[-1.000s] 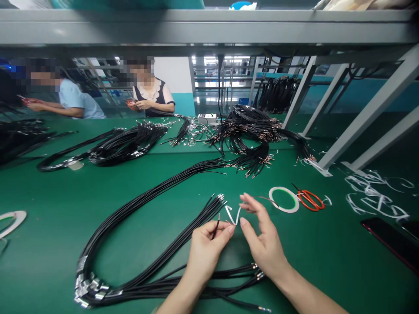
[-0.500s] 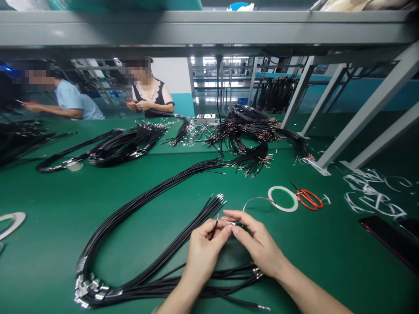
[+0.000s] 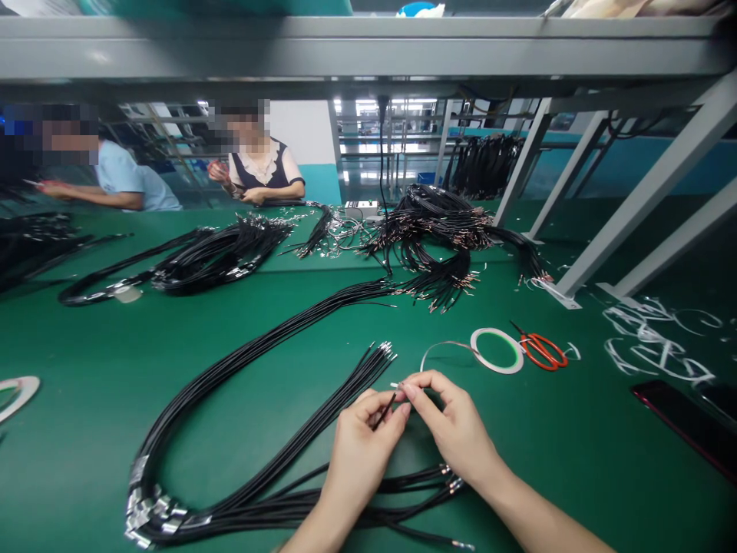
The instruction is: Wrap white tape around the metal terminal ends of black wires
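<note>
My left hand (image 3: 364,442) is closed around a thin black cable (image 3: 385,412), whose end points up between the fingers. Pinched at that cable's tip is my right hand (image 3: 457,426), closed on a narrow tape strip (image 3: 424,355). The strip curves from behind my fingers to a white tape roll (image 3: 497,371) on the table. A small pale piece shows at the fingertips; exactly how it sits on the cable is hidden. Under and left of my hands lies a looped bundle of black cables (image 3: 230,355), bound with silver tape (image 3: 154,508) at its bend.
Orange-handled scissors (image 3: 541,352) lie right of the roll. White scraps (image 3: 650,338) and a dark phone (image 3: 682,422) are farther right. Piled cables (image 3: 443,215) lie at the back, beside slanted metal legs (image 3: 639,200). Two people sit across the table; a shelf beam (image 3: 345,57) crosses above.
My right hand's fingertips have come in over the cable's end, with the pale piece now at the tip. The tape strip has shifted slightly left. One person opposite has raised a hand.
</note>
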The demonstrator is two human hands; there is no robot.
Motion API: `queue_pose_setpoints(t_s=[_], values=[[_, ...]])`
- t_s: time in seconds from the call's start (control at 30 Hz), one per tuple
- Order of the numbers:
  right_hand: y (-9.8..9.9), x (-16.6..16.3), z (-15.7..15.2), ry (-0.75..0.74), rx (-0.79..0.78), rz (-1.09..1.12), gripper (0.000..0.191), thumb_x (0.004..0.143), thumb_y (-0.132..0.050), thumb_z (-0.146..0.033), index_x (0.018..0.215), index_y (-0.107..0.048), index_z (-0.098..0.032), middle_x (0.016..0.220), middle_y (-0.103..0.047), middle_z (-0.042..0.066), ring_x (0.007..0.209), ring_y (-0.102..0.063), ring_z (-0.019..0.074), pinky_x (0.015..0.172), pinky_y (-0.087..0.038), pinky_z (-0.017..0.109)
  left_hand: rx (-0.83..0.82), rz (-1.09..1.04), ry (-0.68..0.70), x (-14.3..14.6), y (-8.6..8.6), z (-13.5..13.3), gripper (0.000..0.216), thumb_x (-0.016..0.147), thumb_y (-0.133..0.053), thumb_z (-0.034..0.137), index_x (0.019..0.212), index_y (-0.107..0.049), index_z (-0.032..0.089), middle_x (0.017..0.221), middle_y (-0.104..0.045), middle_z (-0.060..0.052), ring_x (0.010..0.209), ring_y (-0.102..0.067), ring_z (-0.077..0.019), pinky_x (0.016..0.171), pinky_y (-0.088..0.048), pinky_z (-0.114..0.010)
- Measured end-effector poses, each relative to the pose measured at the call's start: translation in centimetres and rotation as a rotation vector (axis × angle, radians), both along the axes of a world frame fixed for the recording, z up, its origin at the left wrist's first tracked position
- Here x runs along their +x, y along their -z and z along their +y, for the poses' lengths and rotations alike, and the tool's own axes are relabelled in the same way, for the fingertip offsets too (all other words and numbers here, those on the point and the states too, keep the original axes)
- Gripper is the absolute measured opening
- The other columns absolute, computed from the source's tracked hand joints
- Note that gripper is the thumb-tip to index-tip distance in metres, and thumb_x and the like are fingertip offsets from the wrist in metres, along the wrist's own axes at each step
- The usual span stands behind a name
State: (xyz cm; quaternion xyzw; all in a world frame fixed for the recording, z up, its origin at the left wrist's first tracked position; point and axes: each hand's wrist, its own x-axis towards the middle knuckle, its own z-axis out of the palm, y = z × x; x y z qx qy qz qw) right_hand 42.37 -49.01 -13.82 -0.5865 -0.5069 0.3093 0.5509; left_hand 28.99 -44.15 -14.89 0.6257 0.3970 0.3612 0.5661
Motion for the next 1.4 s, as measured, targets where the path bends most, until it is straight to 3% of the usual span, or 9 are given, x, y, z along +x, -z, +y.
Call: queue_pose_setpoints(t_s=[0.1,0.2,0.3,0.53,0.77,0.97,1.13,1.23,1.4], values=[[0.2,0.1,0.2,0.032,0.003,0.046,0.017,0.091,-0.05,-0.032,0.089,-0.061,-0.02,0.088,-0.065,0.004,0.087,-0.06,0.0202,0.079,-0.044,0.031,-0.064,-0.056,-0.015,0.0,-0.3,-0.2,0.025,0.075,-0.068,0.03,0.095,-0.07,0.016,0.079,-0.059,-0.003,0.072,-0.055,-0.0139,0.065,-0.044,-0.023],[0.1,0.2,0.2,0.075,-0.004,0.069,0.017,0.092,-0.049,-0.033,0.091,-0.059,-0.02,0.086,-0.066,0.003,0.085,-0.06,0.0197,0.079,-0.043,0.031,-0.088,-0.089,-0.057,0.0,-0.7,-0.4,0.026,0.079,-0.064,0.033,0.1,-0.066,0.017,0.07,-0.059,0.0,0.062,-0.054,-0.0104,0.057,-0.043,-0.02],[0.0,0.3,0.1,0.106,-0.009,0.08,0.016,0.091,-0.05,-0.033,0.094,-0.059,-0.02,0.086,-0.067,0.004,0.086,-0.061,0.0197,0.08,-0.043,0.032,-0.036,-0.124,-0.065,0.1,-1.0,-0.6,0.019,0.084,-0.058,0.033,0.091,-0.065,0.017,0.066,-0.057,0.002,0.056,-0.055,-0.0092,0.053,-0.044,-0.019],[0.1,0.1,0.0,0.144,-0.004,0.066,0.019,0.084,-0.06,-0.031,0.1,-0.06,-0.021,0.094,-0.067,0.005,0.09,-0.062,0.0211,0.085,-0.044,0.036,-0.148,-0.191,-0.034,0.1,-0.2,-0.4,0.026,0.08,-0.063,0.028,0.103,-0.061,0.017,0.086,-0.064,-0.003,0.075,-0.066,-0.0143,0.072,-0.052,-0.026],[-0.4,-0.2,0.3,0.112,0.031,0.226,0.02,0.079,-0.067,-0.024,0.097,-0.058,-0.019,0.085,-0.07,0.004,0.081,-0.063,0.0182,0.074,-0.05,0.03,-0.175,-0.242,-0.037,0.1,-0.2,-0.7,0.026,0.078,-0.066,0.022,0.099,-0.053,0.018,0.076,-0.064,0.001,0.072,-0.067,-0.0135,0.07,-0.052,-0.025],[-0.2,-0.2,0.4,-0.028,-0.049,0.381,0.03,0.077,-0.069,-0.027,0.102,-0.053,-0.019,0.08,-0.07,0.002,0.068,-0.064,0.017,0.064,-0.052,0.03,-0.182,-0.258,-0.041,0.3,-0.4,-0.7,0.021,0.079,-0.065,0.021,0.093,-0.049,0.018,0.074,-0.065,0.001,0.067,-0.067,-0.0134,0.063,-0.052,-0.024],[-0.9,0.6,-0.1,0.066,-0.041,0.233,0.021,0.087,-0.058,-0.033,0.102,-0.055,-0.019,0.083,-0.071,0.004,0.083,-0.065,0.0192,0.08,-0.045,0.033,-0.151,-0.237,-0.062,0.1,-0.8,-0.6,0.022,0.081,-0.063,0.023,0.097,-0.048,0.019,0.075,-0.063,0.002,0.07,-0.068,-0.0145,0.062,-0.052,-0.023],[-1.6,1.0,-0.5,0.064,-0.055,0.095,0.015,0.089,-0.054,-0.033,0.09,-0.06,-0.019,0.077,-0.071,0.003,0.077,-0.063,0.018,0.077,-0.043,0.032,-0.106,-0.205,-0.073,0.0,-0.8,-0.7,0.023,0.082,-0.062,0.023,0.1,-0.048,0.02,0.077,-0.062,0.001,0.073,-0.068,-0.0149,0.064,-0.052,-0.024],[-2.2,0.7,-1.0,-0.025,-0.116,-0.04,0.021,0.089,-0.052,-0.032,0.077,-0.063,-0.019,0.067,-0.068,0.001,0.068,-0.06,0.017,0.069,-0.042,0.03,0.012,-0.11,-0.116,-0.2,-0.5,-0.9,0.027,0.081,-0.062,0.023,0.105,-0.05,0.021,0.08,-0.064,0.0,0.074,-0.067,-0.0149,0.07,-0.052,-0.026]])
